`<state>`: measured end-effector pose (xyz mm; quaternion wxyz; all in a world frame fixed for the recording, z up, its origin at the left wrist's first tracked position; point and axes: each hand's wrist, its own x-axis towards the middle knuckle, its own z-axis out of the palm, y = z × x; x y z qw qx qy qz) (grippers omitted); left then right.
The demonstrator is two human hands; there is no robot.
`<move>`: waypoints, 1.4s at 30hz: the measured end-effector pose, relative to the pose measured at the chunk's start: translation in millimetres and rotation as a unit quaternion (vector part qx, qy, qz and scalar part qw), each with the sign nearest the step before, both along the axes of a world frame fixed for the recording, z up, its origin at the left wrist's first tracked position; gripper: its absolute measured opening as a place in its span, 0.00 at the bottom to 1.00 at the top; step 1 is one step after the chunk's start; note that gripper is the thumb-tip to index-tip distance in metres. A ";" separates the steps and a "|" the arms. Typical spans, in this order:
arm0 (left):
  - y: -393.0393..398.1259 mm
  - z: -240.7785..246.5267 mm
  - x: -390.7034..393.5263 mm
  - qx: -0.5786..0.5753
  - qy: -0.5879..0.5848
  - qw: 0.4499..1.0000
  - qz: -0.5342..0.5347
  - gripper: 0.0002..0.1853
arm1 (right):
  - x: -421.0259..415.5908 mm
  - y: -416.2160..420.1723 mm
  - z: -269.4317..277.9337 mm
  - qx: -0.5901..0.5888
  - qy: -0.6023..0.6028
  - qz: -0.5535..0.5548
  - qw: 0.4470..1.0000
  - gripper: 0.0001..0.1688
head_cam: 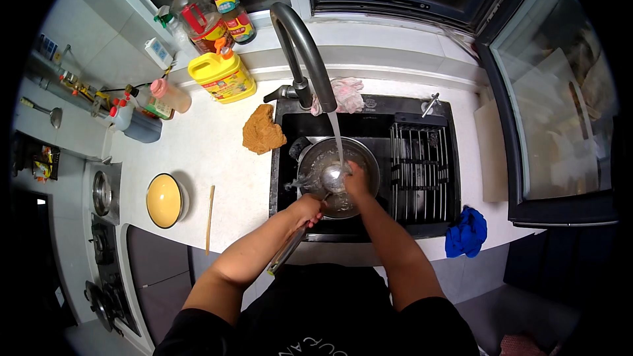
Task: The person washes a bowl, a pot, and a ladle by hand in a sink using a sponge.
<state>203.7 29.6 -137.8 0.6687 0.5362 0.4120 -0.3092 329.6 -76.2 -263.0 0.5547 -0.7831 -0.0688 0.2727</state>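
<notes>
My left hand [311,209] is closed around the handle of a metal ladle [334,177], whose grip end points down towards me. At the ladle's round bowl is my right hand [357,181], its fingers against the edge; whether it grips the bowl is hard to tell. Water runs from the dark gooseneck faucet [305,42] onto the ladle. Beneath both hands, a round metal pot [374,158] with water in it stands in the black sink [385,230].
A metal drying rack [420,173] spans the sink's right side. Around the sink lie a brown cloth [263,130], a blue cloth [466,232] and a pink-white cloth [347,94]. Chopsticks [210,220], a yellow bowl [164,201] and a yellow jug [225,76] are left. An open window [514,198] juts in right.
</notes>
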 end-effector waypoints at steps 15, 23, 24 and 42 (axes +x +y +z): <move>-11.9 -8.5 -3.1 0.050 -0.041 0.998 -0.029 0.09 | 35.4 -2.3 23.9 -0.144 -0.173 0.189 0.956 0.17; -10.9 -33.8 -8.6 0.164 -0.012 0.983 -0.080 0.10 | -27.2 -19.9 -32.5 -0.224 0.091 -0.035 0.970 0.34; -1.6 -44.0 -17.1 0.225 -0.016 0.969 -0.097 0.10 | -44.6 -8.0 10.7 -0.142 0.184 -0.070 0.970 0.34; -2.4 5.3 -30.6 0.514 -0.206 0.802 -0.224 0.12 | -65.1 30.1 62.3 -0.146 -0.076 -0.031 0.986 0.28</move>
